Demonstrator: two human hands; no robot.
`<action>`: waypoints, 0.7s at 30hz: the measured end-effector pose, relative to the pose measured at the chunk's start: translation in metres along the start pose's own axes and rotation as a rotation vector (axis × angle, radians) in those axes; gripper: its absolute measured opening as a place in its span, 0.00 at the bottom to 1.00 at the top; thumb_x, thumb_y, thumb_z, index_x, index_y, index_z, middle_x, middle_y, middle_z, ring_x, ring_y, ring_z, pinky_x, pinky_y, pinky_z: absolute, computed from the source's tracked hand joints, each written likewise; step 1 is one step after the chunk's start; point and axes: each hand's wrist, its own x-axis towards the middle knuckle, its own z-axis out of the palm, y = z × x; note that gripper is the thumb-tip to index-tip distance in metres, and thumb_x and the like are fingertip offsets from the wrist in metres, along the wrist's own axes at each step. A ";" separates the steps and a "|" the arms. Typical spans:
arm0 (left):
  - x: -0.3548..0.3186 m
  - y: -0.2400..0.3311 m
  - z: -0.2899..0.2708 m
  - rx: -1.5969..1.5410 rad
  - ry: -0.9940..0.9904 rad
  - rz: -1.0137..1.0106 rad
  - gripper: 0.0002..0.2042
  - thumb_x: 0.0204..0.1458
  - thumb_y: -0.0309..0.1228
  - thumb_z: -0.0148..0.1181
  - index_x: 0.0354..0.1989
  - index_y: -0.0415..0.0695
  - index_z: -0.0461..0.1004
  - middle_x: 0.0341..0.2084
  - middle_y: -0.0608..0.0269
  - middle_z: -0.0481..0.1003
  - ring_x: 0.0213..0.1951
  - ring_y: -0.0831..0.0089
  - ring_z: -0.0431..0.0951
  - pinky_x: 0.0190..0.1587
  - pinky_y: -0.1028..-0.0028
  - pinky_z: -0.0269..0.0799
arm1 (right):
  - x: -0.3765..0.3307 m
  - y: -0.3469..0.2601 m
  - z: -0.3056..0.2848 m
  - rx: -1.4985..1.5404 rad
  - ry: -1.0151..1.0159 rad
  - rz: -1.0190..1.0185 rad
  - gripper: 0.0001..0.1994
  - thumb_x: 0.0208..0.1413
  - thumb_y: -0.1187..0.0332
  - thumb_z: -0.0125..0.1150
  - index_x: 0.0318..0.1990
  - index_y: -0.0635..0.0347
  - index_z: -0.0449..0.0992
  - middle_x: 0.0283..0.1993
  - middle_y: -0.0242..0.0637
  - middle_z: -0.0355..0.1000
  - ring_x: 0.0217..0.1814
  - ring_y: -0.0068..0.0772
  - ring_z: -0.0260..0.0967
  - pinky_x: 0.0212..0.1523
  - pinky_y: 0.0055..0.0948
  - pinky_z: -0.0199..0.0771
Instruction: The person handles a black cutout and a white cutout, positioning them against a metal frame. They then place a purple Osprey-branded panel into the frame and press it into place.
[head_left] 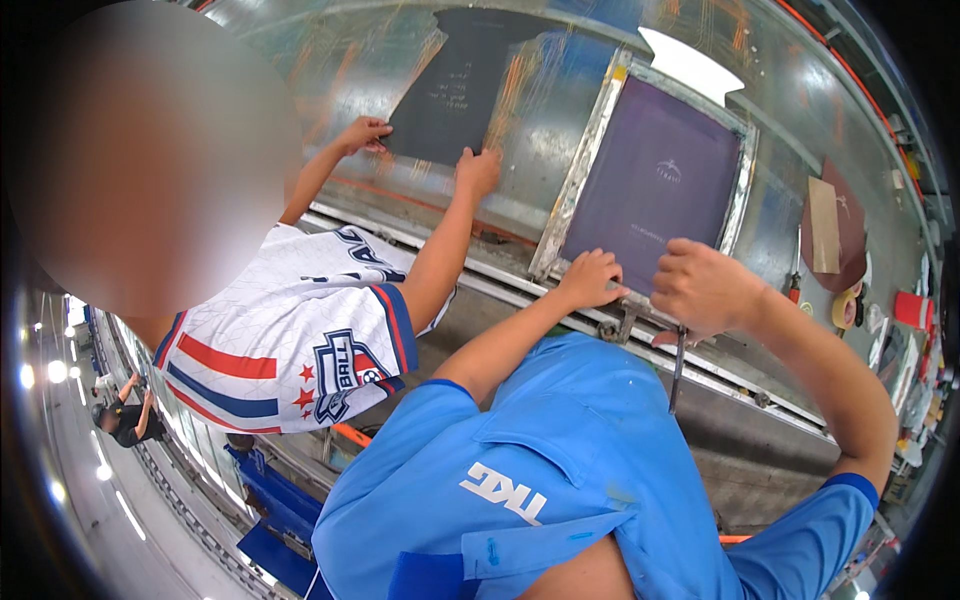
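A screen-printing frame (582,180) with a dark purple mesh (655,175) and small pale markings lies on the table before me. My left hand (592,280) has its fingers curled over the near edge of this frame, close to a metal clamp (627,322). To the right, my right hand (692,287) makes a fist above the rail. A thin dark metal rod (678,372) runs down from that fist toward my body; its upper end is hidden in my grip, and I cannot make out its exact kind.
At my left, a co-worker in a white shirt holds a dark fabric piece (445,100) by its near edge. A white sheet (690,62) lies beyond the frame. Tape rolls (846,308), brown pieces (826,225) and a red box (913,310) sit at right. A metal rail (770,395) borders the table.
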 end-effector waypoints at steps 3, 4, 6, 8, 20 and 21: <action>-0.001 -0.004 -0.002 0.035 -0.007 0.015 0.16 0.48 0.50 0.70 0.28 0.51 0.78 0.33 0.63 0.73 0.42 0.59 0.73 0.44 0.59 0.69 | 0.002 -0.004 0.006 0.004 0.063 0.058 0.22 0.50 0.45 0.64 0.18 0.54 0.74 0.21 0.30 0.68 0.30 0.34 0.66 0.42 0.33 0.64; -0.003 -0.003 -0.001 0.041 -0.020 0.005 0.16 0.48 0.50 0.70 0.28 0.51 0.78 0.33 0.64 0.73 0.42 0.60 0.73 0.45 0.59 0.68 | 0.003 -0.008 0.008 0.007 0.070 0.069 0.21 0.50 0.48 0.64 0.17 0.54 0.73 0.20 0.30 0.67 0.30 0.34 0.65 0.42 0.33 0.64; -0.004 -0.004 -0.002 0.052 -0.010 -0.008 0.17 0.48 0.51 0.70 0.28 0.50 0.78 0.33 0.64 0.72 0.43 0.60 0.73 0.45 0.59 0.68 | 0.005 -0.011 0.010 0.015 0.101 0.079 0.19 0.49 0.52 0.65 0.15 0.53 0.72 0.18 0.30 0.66 0.28 0.34 0.64 0.41 0.33 0.63; -0.004 -0.004 -0.002 0.055 -0.009 -0.011 0.17 0.48 0.51 0.70 0.28 0.49 0.78 0.34 0.64 0.73 0.43 0.60 0.73 0.46 0.59 0.68 | 0.006 -0.014 0.014 0.030 0.149 0.088 0.17 0.47 0.56 0.65 0.14 0.53 0.71 0.16 0.29 0.65 0.27 0.34 0.64 0.40 0.33 0.63; -0.001 -0.006 0.003 0.105 0.006 0.006 0.18 0.49 0.52 0.69 0.30 0.49 0.77 0.34 0.66 0.73 0.42 0.62 0.72 0.45 0.62 0.65 | -0.003 -0.026 0.028 0.078 0.308 0.449 0.16 0.40 0.62 0.67 0.10 0.53 0.66 0.12 0.30 0.63 0.22 0.34 0.60 0.33 0.34 0.60; -0.003 -0.006 0.003 0.095 0.002 0.005 0.18 0.50 0.52 0.68 0.30 0.49 0.77 0.34 0.66 0.73 0.42 0.62 0.72 0.45 0.61 0.64 | -0.001 -0.030 0.028 0.083 0.311 0.495 0.16 0.40 0.63 0.67 0.10 0.53 0.66 0.12 0.30 0.63 0.21 0.34 0.60 0.33 0.34 0.60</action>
